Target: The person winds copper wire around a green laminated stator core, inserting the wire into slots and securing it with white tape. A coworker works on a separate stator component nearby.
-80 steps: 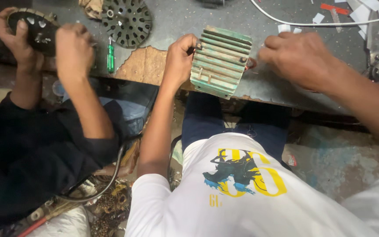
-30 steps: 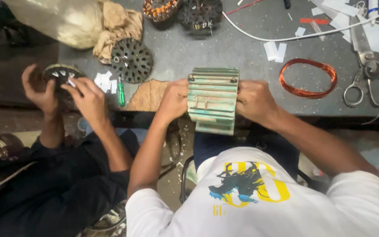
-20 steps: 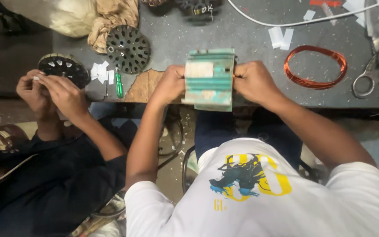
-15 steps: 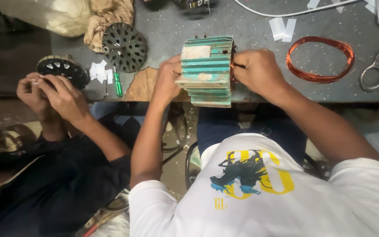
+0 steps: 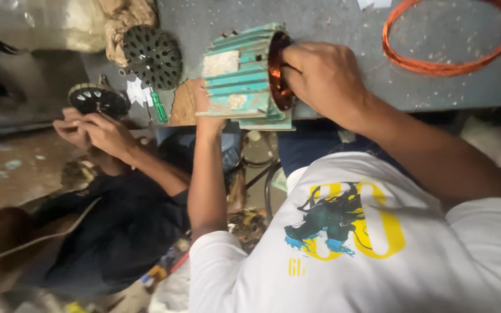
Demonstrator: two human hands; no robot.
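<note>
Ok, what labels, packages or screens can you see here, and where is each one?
Pale label patch: rectangular, cream, worn, on the ribbed side of the green motor housing.
Second patch: smaller, pale, lower on the same housing, near the left hand.
White paper scraps: small pieces on the grey bench, beside the black perforated disc.
No packages or screens in view.

Upper right of my view, a loop of copper wire [image 5: 447,43] lies on the grey bench [image 5: 343,23]. Upper left, a perforated black disc [image 5: 152,55] sits beside crumpled cloth [image 5: 120,26], with a green screwdriver [image 5: 159,107] just below. At left, someone in dark clothes [image 5: 117,232] holds a round black part [image 5: 98,99].
</note>
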